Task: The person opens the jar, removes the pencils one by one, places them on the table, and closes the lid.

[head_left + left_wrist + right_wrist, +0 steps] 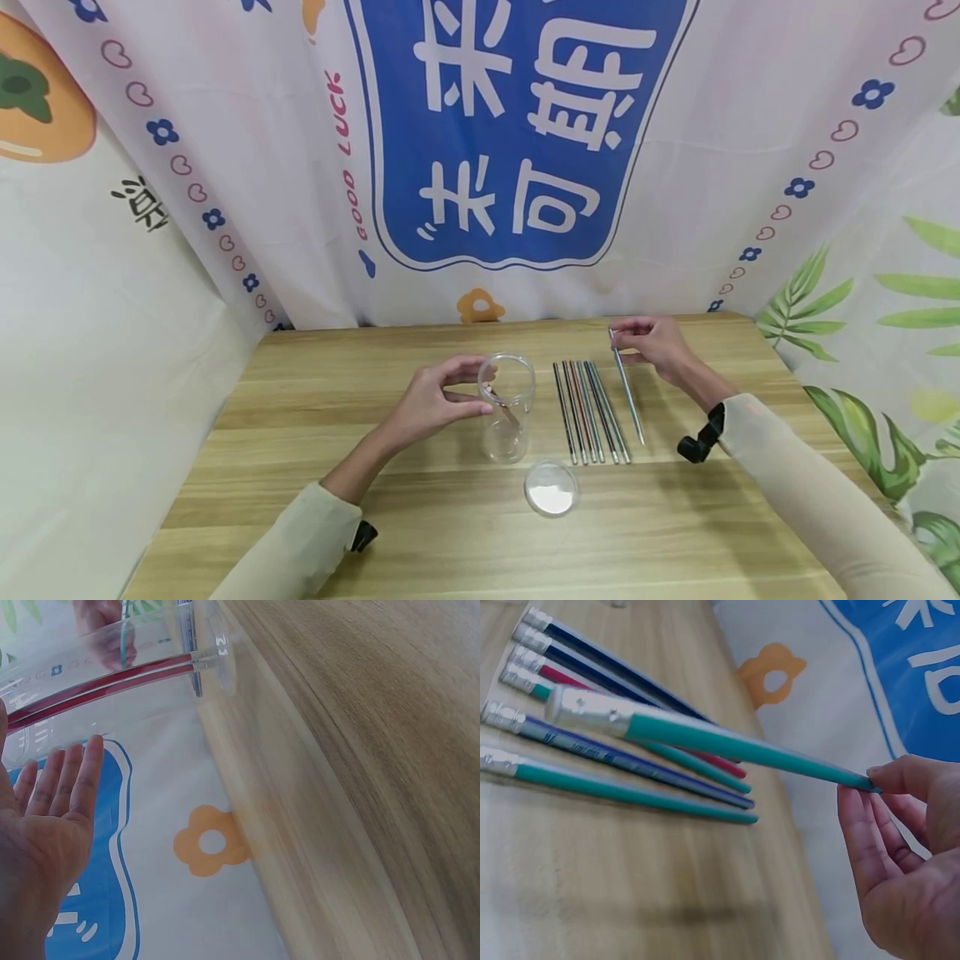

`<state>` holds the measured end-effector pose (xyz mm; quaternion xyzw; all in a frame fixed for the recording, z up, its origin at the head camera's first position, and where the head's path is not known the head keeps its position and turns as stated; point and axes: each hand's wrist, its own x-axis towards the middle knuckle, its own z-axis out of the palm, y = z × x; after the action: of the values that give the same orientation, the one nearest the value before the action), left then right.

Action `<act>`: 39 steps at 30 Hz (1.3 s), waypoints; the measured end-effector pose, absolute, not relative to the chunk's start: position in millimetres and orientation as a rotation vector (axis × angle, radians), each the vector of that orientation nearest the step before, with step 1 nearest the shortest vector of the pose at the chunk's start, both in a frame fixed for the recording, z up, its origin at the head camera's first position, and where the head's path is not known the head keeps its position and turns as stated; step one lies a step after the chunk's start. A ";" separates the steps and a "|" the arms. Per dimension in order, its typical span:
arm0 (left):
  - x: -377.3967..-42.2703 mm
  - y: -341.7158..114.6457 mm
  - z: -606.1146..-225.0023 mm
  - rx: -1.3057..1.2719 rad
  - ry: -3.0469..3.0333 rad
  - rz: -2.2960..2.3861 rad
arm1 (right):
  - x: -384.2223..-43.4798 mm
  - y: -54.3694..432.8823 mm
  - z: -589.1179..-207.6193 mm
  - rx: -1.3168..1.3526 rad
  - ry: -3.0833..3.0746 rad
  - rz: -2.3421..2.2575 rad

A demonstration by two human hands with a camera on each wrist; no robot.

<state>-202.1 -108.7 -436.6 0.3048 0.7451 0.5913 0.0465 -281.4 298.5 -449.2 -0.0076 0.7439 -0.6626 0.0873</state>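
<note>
A tall clear plastic jar (507, 447) stands upright on the table, its top uncovered. My left hand (431, 402) holds it near the top, thumb on the near side and fingers on the far side. Through the jar wall (161, 709) in the left wrist view, red pencils (112, 681) show inside. My right hand (654, 343) pinches a green pencil (742, 748) by the end opposite its silver ferrule, above the table. To its left lies a row of pencils (588, 412) in dark blue, red and green, silver ends toward me.
A round clear lid (551, 488) lies on the wooden table (420, 533), nearer to me than the jar. Behind the table's far edge hangs a printed white curtain (300, 208); leaf-patterned cloth (885, 333) borders the right side.
</note>
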 end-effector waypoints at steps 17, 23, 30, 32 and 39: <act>-201.3 -108.5 -435.9 0.944 2.288 1.785 | -280.7 301.6 -483.7 -0.029 2.466 -1.670; -201.4 -108.6 -436.8 0.936 2.290 1.792 | -281.1 299.3 -492.1 0.024 2.452 -1.671; -202.2 -108.9 -437.2 0.923 2.280 1.796 | -280.6 293.8 -499.6 0.079 2.458 -1.652; -202.4 -108.9 -437.3 0.923 2.281 1.794 | -280.3 292.7 -500.3 0.077 2.478 -1.639; -201.9 -108.8 -436.3 0.926 2.289 1.784 | -281.3 289.7 -500.9 0.070 2.562 -1.546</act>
<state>-201.9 -108.8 -436.3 0.3036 0.7505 0.5850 0.0478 -281.3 289.7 -500.9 0.0234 0.8536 -0.5151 0.0742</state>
